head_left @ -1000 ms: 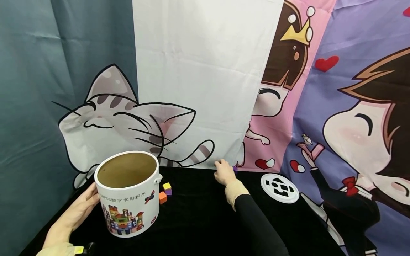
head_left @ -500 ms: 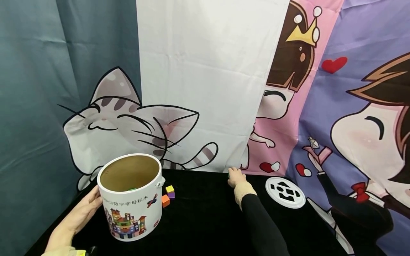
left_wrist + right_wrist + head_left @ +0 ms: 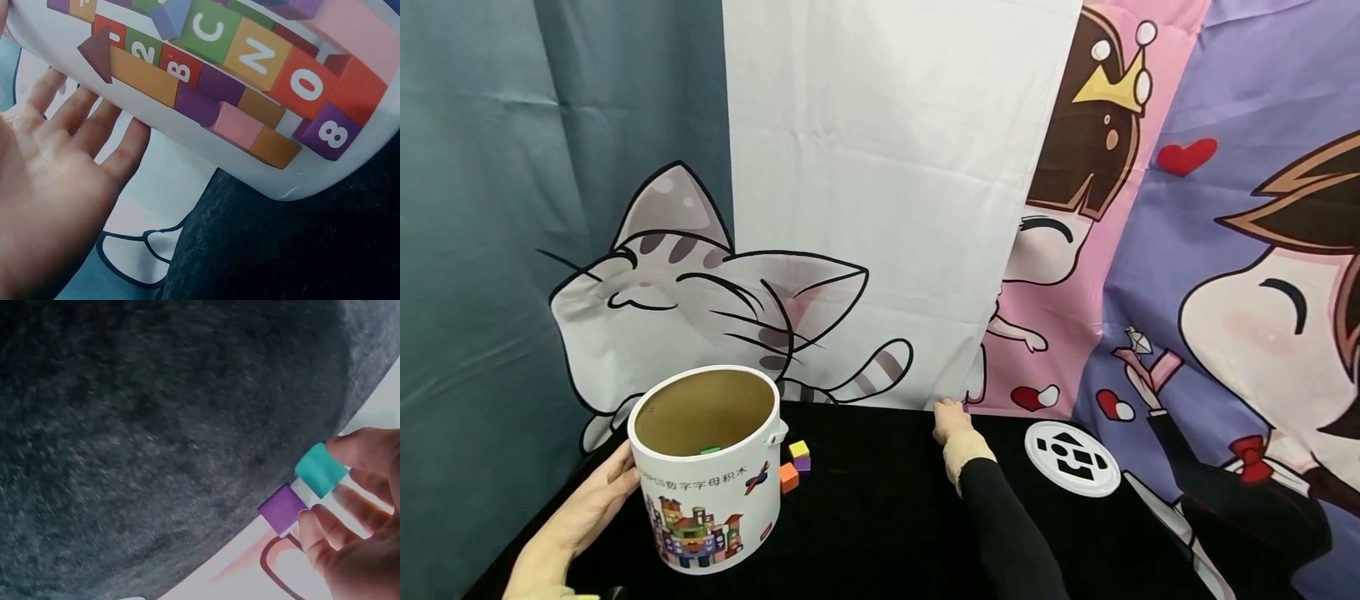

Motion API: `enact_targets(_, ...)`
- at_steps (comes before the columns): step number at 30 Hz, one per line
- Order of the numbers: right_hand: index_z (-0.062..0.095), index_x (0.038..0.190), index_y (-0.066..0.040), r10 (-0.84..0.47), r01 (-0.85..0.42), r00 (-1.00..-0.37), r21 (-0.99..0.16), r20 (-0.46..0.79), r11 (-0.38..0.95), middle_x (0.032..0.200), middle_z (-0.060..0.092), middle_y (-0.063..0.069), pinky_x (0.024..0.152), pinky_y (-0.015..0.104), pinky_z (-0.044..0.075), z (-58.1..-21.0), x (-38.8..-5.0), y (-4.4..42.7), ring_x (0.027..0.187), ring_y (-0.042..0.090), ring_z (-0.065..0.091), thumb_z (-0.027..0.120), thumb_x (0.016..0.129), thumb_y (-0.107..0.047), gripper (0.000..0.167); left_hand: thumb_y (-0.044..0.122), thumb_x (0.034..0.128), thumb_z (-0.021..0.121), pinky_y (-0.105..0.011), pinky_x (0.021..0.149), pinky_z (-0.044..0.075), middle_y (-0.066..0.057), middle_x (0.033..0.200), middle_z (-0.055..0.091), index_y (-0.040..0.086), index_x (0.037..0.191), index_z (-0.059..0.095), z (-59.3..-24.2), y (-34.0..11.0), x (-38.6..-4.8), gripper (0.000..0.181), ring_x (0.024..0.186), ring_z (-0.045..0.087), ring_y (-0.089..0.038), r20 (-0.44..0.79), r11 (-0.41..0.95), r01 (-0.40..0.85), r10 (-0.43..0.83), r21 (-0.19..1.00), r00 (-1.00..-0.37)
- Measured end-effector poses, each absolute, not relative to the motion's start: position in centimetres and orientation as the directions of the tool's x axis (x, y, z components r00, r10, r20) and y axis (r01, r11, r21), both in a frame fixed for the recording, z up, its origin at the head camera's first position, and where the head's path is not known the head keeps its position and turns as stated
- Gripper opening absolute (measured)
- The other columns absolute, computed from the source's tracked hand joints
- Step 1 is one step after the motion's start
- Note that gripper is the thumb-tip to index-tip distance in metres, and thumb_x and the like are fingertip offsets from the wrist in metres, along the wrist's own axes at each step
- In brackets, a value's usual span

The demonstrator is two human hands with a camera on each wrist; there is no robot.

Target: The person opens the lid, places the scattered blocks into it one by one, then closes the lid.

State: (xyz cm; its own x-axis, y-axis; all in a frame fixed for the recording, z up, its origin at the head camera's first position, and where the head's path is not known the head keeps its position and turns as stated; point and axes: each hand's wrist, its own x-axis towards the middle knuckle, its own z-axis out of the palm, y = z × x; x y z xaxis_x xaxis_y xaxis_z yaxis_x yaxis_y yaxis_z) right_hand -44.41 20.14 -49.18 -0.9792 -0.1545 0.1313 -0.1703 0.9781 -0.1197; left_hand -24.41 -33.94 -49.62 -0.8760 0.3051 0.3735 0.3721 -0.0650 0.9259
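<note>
A tall white bucket printed with toy blocks stands with its lid off at the left of the head view. A bit of a green block shows inside it. My left hand rests against the bucket's left side, fingers fairly straight along the wall, as the left wrist view shows. At the back edge of the cloth, my right hand pinches a teal block between thumb and fingers. A purple block lies beside it, near or touching my little finger. The teal block is hidden in the head view.
Right of the bucket lie an orange block, a yellow block and another purple block, close together. The white lid with dark cut-out shapes lies at right. Printed curtains hang behind the black cloth.
My right hand has shifted a little right along the back edge and now holds the teal block. The whole head view has drifted slightly. My left hand stays at the bucket.
</note>
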Motion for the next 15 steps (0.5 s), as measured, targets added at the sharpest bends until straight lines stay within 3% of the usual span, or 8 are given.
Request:
enact_targets(6, 0.064, 0.097, -0.002, -0.06, -0.076, -0.993, -0.159, 0.103, 0.984, 0.115, 0.056, 0.019, 0.084, 0.058, 0.045, -49.8, -44.7, 21.2, 0.11, 0.043, 0.051, 0.071, 0.079, -0.001, 0.02, 0.008, 0.1057, 0.036, -0.01, 0.096, 0.028, 0.018, 0.151, 0.016, 0.009, 0.157, -0.004, -49.6, -33.6, -24.9, 0.065, 0.129, 0.025, 0.016, 0.367, -0.063, 0.368, 0.332, 0.928, -0.869)
enact_targets(9, 0.059, 0.09, -0.001, -0.093, -0.121, -0.984, -0.192, 0.15, 0.974, 0.105, 0.057, 0.018, 0.082, 0.054, 0.047, -50.2, -45.0, 21.4, 0.102, 0.041, 0.056, 0.069, 0.078, 0.0, 0.016, 0.007, 0.1057, 0.035, -0.01, 0.095, 0.028, 0.018, 0.151, 0.017, 0.01, 0.158, -0.003, -49.4, -33.9, -24.8, 0.065, 0.129, 0.025, 0.015, 0.39, -0.072, 0.389, 0.328, 0.918, -0.86)
enact_targets(13, 0.056, 0.099, 0.002, -0.14, -0.201, -0.954, -0.216, 0.266, 0.955, 0.097, 0.058, 0.02, 0.083, 0.049, 0.048, -50.5, -45.2, 21.4, 0.094, 0.039, 0.059, 0.069, 0.077, 0.002, 0.026, 0.007, 0.1055, 0.035, -0.011, 0.096, 0.028, 0.017, 0.151, 0.017, 0.012, 0.158, -0.002, -49.2, -34.4, -24.7, 0.064, 0.13, 0.025, 0.013, 0.411, -0.084, 0.407, 0.327, 0.91, -0.851)
enact_targets(15, 0.056, 0.113, 0.003, -0.137, -0.201, -0.955, -0.233, 0.264, 0.951, 0.106, 0.059, 0.022, 0.088, 0.049, 0.047, -50.6, -45.0, 21.4, 0.1, 0.039, 0.059, 0.069, 0.08, 0.001, 0.035, 0.006, 0.1055, 0.034, -0.011, 0.096, 0.028, 0.018, 0.151, 0.017, 0.012, 0.158, -0.002, -49.2, -34.6, -24.5, 0.064, 0.13, 0.025, 0.013, 0.408, -0.082, 0.405, 0.335, 0.911, -0.849)
